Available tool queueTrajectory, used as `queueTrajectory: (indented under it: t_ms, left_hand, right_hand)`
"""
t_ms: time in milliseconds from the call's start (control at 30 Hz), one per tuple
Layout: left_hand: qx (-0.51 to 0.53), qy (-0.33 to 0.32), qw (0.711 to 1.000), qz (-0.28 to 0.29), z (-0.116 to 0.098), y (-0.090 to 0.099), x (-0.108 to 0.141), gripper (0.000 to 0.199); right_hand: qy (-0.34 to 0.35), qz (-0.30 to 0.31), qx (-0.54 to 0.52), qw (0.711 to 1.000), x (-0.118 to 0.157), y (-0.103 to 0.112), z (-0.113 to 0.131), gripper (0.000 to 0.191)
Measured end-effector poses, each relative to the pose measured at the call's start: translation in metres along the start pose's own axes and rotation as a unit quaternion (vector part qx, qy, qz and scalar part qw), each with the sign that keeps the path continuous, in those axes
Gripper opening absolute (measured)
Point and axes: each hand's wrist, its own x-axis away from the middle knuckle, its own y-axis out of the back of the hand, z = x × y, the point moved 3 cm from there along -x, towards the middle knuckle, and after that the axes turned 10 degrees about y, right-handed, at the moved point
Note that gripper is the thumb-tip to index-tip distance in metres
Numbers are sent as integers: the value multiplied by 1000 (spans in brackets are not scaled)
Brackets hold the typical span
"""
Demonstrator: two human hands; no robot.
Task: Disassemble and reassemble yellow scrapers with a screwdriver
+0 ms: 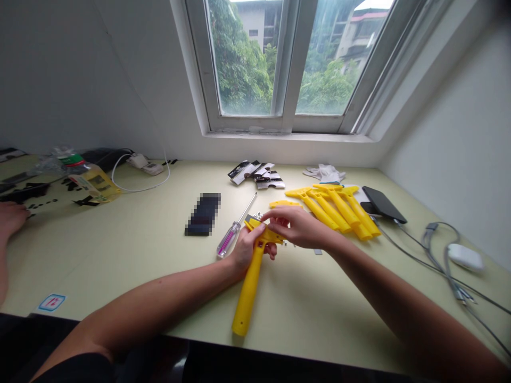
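Hands together: left hand (248, 248) clamps the yellow plastic scraper (249, 287), handle toward 6 o'clock, right hand (297, 227) closed over its head (268, 235); clear-handled magenta-striped screwdriver (229, 239) just beside at 9 o'clock.

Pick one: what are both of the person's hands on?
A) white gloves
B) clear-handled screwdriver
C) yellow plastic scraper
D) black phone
C: the left hand and right hand are both at the head of the yellow plastic scraper, its grip pointing toward the person.
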Motion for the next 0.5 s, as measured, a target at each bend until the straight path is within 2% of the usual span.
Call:
queueTrajectory:
  t_ms: [267, 500]
  left_hand:
    - [23, 17, 1000, 7, 1, -1, 1, 37]
    - [25, 21, 999, 8, 1, -2, 2, 37]
  right_hand:
    - [-87, 29, -90, 992, 0, -1, -6, 25]
    - [-95, 45, -144, 984, 0, -6, -12, 29]
